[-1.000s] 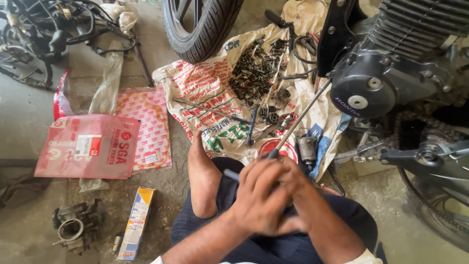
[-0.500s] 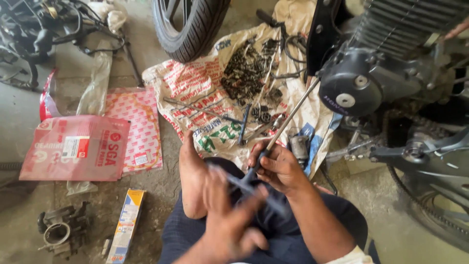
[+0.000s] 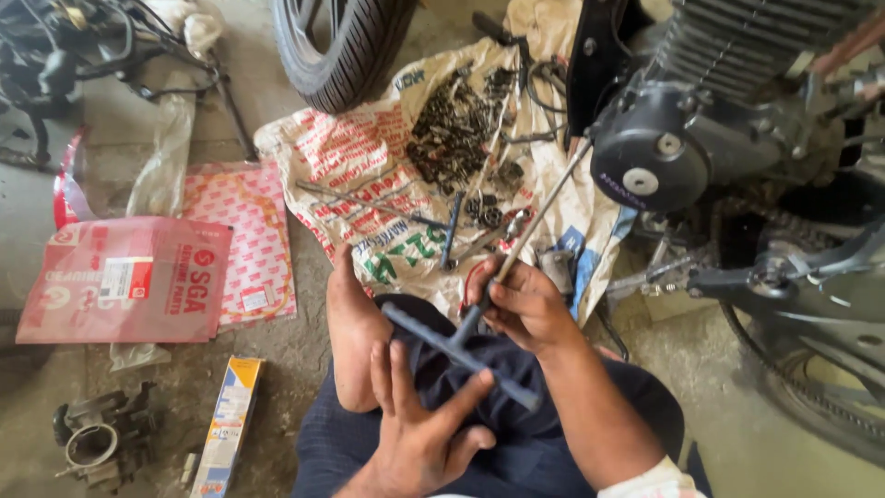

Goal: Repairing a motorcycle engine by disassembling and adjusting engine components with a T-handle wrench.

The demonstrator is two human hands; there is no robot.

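Grey concrete floor (image 3: 37, 212) fills the scene, strewn with a printed sack (image 3: 369, 175) carrying a heap of small dark metal parts (image 3: 456, 129), red packets (image 3: 129, 277) and a narrow box (image 3: 226, 424) to the left, and a tyre (image 3: 341, 46) at the top. A motorcycle engine (image 3: 682, 138) stands at the right. Over the person's lap lies a T-handled wrench (image 3: 479, 314): its long shaft runs diagonally up and to the right, its far end pointing at the engine's round cover (image 3: 645, 166), while its crossbar slants from upper left to lower right. The right hand (image 3: 525, 304) is closed around the shaft just above the crossbar. The left hand (image 3: 419, 424) is spread flat, fingers extended, touching the crossbar from below.
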